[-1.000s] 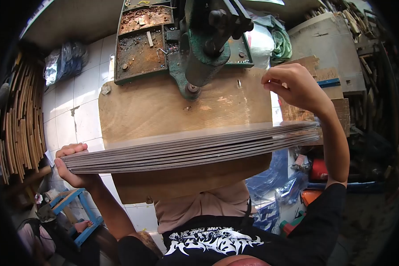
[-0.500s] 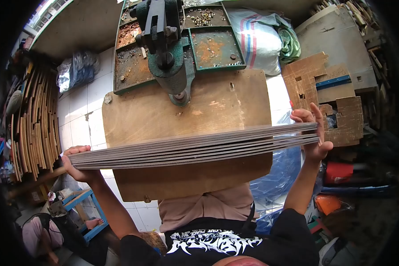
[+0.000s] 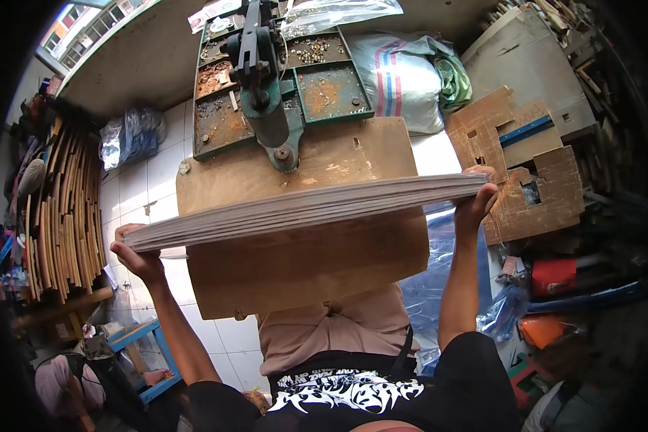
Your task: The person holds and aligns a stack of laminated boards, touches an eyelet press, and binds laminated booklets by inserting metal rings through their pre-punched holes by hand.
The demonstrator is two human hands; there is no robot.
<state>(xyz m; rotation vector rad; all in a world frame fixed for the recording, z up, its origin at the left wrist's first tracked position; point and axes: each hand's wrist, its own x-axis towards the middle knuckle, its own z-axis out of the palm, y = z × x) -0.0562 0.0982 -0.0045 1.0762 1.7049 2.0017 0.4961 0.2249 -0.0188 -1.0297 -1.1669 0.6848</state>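
A stack of long thin grey sheets (image 3: 306, 209), seen edge-on, spans the space between my hands above a brown wooden board (image 3: 306, 277). At the stack's left end, my left hand (image 3: 140, 259) is closed on the edges, thumb on the near side. My right hand (image 3: 479, 193) grips the other end, thumb near and fingers behind. The stack tilts slightly, its right end farther up the view. Just beyond it stands a dark green metal hand press (image 3: 270, 122), its foot on the board's far part. The sheets hide the middle of the board.
Behind the press lies a green compartment tray (image 3: 331, 90) with small metal pieces. A white striped sack (image 3: 396, 83) and cut brown panels (image 3: 543, 173) are to the right. Upright boards (image 3: 65, 216) line the left side, above a blue frame (image 3: 147, 353); blue plastic sheeting (image 3: 446, 281) lies at right.
The sheets have drawn closer together at the right end, where gaps showed before. My right hand has gone from spread fingers to a closed grip. The view has shifted slightly.
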